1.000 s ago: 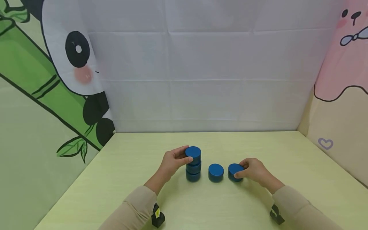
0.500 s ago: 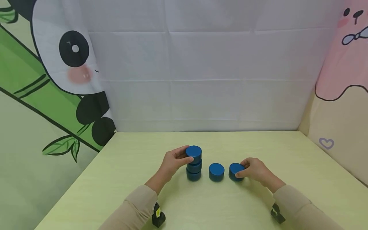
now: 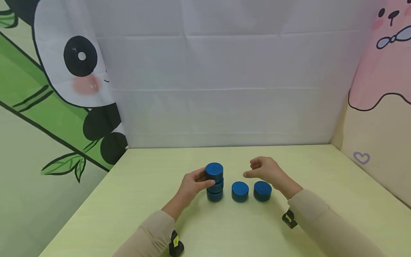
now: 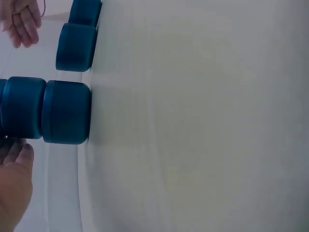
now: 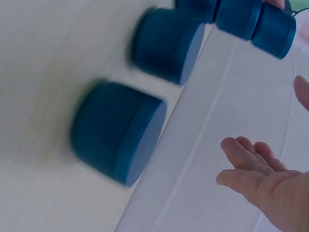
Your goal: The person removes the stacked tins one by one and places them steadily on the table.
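Note:
Three blue round lidded tins stand stacked in a column, the top tin resting on the others. My left hand is at the stack's left side, thumb in front at the top and middle tins; its fingers are relaxed and partly hidden. In the left wrist view, the bottom tin stands on the table. Right of the stack are two separate tins, the nearer-to-stack one and the right one. My right hand is raised behind and above them, fingers loosely extended, holding nothing.
A pale yellow table carries the tins. Behind it hangs a white creased cloth. A panda-printed panel stands at the left and a pink-printed panel at the right.
My right hand has let go of the rightmost tin and moved up and left. My left hand has loosened and shifted slightly left and down on the stack. The tins stay put.

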Motion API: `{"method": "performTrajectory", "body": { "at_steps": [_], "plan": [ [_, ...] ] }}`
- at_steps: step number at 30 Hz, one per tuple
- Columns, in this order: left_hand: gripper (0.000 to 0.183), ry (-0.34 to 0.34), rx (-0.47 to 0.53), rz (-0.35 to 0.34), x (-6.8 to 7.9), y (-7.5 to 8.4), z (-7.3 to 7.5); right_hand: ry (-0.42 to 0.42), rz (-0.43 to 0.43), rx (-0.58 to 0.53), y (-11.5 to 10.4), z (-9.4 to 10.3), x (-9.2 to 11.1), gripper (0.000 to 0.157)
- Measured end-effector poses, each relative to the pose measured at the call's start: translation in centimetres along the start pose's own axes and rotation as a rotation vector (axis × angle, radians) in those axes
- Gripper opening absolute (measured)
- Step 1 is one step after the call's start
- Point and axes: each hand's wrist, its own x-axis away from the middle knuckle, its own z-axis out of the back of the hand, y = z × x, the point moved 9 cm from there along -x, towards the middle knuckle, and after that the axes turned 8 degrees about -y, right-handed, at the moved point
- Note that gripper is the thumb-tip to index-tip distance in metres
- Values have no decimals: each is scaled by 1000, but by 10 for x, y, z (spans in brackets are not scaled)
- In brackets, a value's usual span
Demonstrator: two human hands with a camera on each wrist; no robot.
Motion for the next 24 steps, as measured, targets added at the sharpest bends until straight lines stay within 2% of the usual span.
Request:
{"method": "performTrajectory", "body": {
  "at_steps": [8, 16, 24],
  "plan": [
    [69, -2, -3, 15, 4, -4, -3, -10, 89, -55, -29, -28, -11, 57],
    [66, -8, -12, 6, 5, -4, -5, -16, 109, -110, -41, -44, -16, 55],
    [66, -11, -17, 9, 8, -1, -7, -10, 121, -126, -46, -52, -17, 54]
  ]
}}
